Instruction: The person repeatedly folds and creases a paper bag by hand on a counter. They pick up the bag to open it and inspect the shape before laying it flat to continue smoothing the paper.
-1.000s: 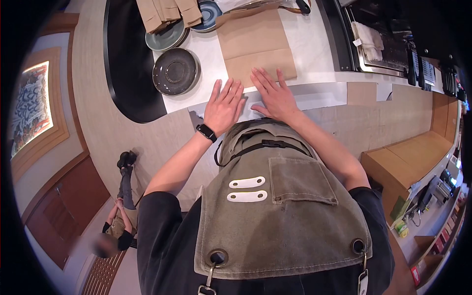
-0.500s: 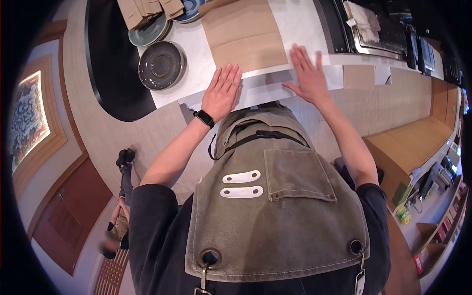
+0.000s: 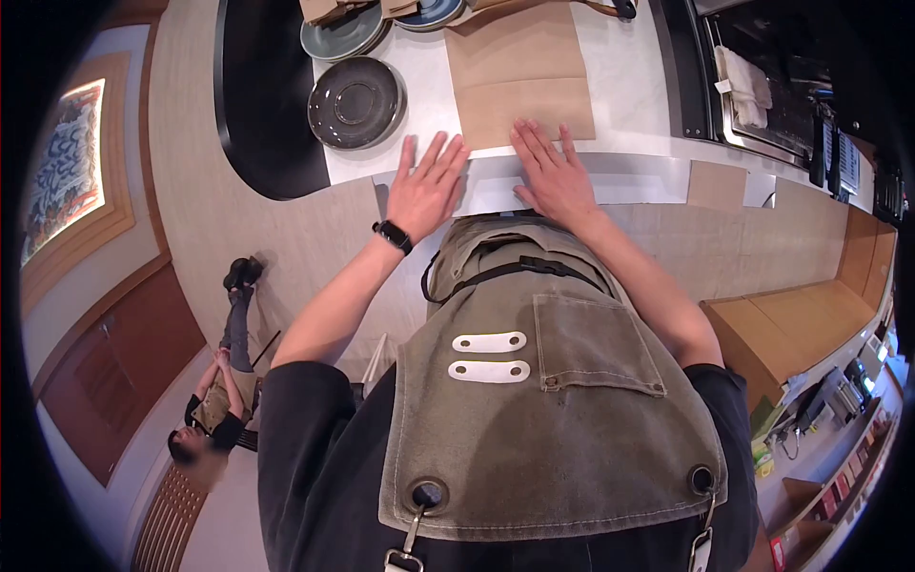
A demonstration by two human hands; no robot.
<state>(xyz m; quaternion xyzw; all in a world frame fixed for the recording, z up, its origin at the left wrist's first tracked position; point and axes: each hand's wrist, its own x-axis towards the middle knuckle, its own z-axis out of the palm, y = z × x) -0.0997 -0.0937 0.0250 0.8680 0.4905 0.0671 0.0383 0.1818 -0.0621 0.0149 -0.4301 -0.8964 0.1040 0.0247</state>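
resting flat, wide-spread hands at edge of creased brown paper; glossy round plate nearby.

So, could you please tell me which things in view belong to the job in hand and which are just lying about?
Seemingly in the job:
- brown paper flat on the white counter
- right hand, fingers over the paper's near edge
- left hand, by its near left corner

Probably just lying about:
- dark grey plate
- blue plate
- towel

Right hand back over the brown paper
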